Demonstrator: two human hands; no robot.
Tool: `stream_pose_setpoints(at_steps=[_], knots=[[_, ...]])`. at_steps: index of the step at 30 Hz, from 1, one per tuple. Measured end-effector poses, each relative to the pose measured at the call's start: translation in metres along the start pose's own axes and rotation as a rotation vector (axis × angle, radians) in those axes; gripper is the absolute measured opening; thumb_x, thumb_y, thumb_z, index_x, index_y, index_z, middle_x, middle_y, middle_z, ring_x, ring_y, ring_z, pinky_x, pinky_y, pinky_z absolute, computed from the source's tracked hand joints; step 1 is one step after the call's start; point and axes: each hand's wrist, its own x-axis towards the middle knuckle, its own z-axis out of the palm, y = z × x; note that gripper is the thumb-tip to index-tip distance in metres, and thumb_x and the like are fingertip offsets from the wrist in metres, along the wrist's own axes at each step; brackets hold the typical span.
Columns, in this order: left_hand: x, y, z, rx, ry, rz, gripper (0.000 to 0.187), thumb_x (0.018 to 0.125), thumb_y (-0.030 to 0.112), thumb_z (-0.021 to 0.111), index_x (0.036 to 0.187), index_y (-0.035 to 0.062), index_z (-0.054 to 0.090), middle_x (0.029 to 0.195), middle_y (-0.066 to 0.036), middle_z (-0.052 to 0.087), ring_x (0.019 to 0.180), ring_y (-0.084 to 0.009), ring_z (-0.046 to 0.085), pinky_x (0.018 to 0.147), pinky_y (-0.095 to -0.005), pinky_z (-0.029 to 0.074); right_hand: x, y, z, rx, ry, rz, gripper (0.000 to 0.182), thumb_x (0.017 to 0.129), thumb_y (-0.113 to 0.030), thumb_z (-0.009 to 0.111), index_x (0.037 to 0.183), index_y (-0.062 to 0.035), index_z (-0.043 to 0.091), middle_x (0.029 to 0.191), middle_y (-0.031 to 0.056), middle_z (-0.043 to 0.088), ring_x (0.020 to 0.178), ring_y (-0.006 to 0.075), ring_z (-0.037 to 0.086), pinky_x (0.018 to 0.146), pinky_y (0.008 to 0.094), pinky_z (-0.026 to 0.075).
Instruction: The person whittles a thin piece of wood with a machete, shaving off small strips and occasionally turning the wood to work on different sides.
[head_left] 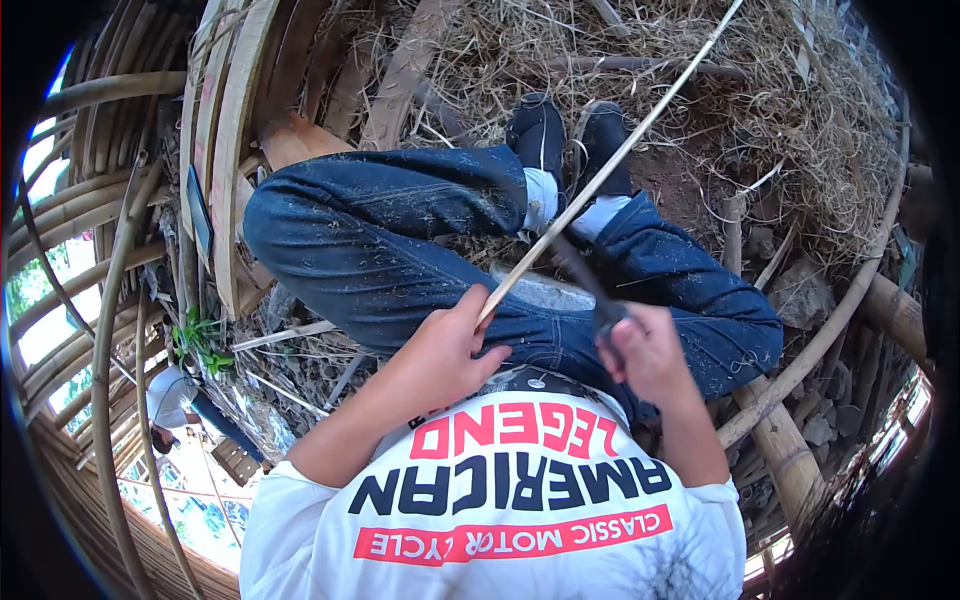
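Note:
A long thin bamboo strip runs diagonally from the lap to the top right edge. My left hand is wrapped round its lower end, the thumb apart from the fingers. My right hand grips the dark handle of a knife, whose blade is blurred and points up and left, meeting or overlapping the strip. Beneath the strip, between my thighs, lies a pale grey object, partly hidden.
Wooden boards stand at the upper left, with a dark flat object against them. Fibrous shavings cover the ground beyond my shoes. A curved pole passes on the right. Another person is at the lower left, beyond the bamboo poles.

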Motion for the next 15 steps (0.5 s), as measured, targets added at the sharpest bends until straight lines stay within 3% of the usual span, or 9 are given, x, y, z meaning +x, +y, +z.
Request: stream_pose_setpoints(at_steps=[2, 5, 9, 15], knots=[[-0.003, -0.001, -0.001, 0.006, -0.01, 0.009, 0.039, 0.081, 0.007, 0.075, 0.096, 0.001, 0.04, 0.064, -0.006, 0.041, 0.058, -0.0129, 0.038, 0.051, -0.0295, 0.036, 0.009, 0.001, -0.018, 0.016, 0.093, -0.115, 0.049, 0.099, -0.048, 0.051, 0.078, -0.0032, 0.055, 0.055, -0.0003, 0.05, 0.044, 0.0055, 0.046, 0.041, 0.0208, 0.035], [-0.004, 0.0, 0.001, 0.019, -0.006, 0.009, 0.04, 0.081, 0.007, 0.076, 0.093, 0.002, 0.038, 0.064, -0.007, 0.041, 0.057, -0.0139, 0.037, 0.051, -0.0302, 0.035, 0.019, 0.003, -0.037, 0.088, 0.177, -0.125, 0.059, 0.098, -0.058, 0.045, 0.081, -0.0021, 0.054, 0.056, 0.0023, 0.051, 0.043, 0.0068, 0.046, 0.04, 0.0214, 0.035], [0.001, 0.004, 0.003, 0.013, -0.034, 0.013, 0.04, 0.081, 0.008, 0.075, 0.094, 0.0011, 0.039, 0.065, -0.009, 0.044, 0.057, -0.0164, 0.04, 0.053, -0.0314, 0.037, 0.014, 0.002, -0.005, 0.09, 0.136, -0.118, 0.058, 0.097, -0.058, 0.046, 0.081, -0.0029, 0.053, 0.056, 0.0018, 0.05, 0.043, 0.0074, 0.047, 0.04, 0.0221, 0.035], [0.004, 0.002, 0.005, 0.054, 0.032, 0.011, 0.038, 0.082, 0.008, 0.074, 0.101, -0.0016, 0.043, 0.068, -0.013, 0.052, 0.06, -0.0192, 0.05, 0.059, -0.0315, 0.046, -0.002, 0.013, 0.028, -0.024, -0.122, -0.033, 0.041, 0.097, -0.039, 0.059, 0.078, -0.0024, 0.058, 0.059, -0.0015, 0.055, 0.051, 0.005, 0.048, 0.045, 0.0246, 0.036]])
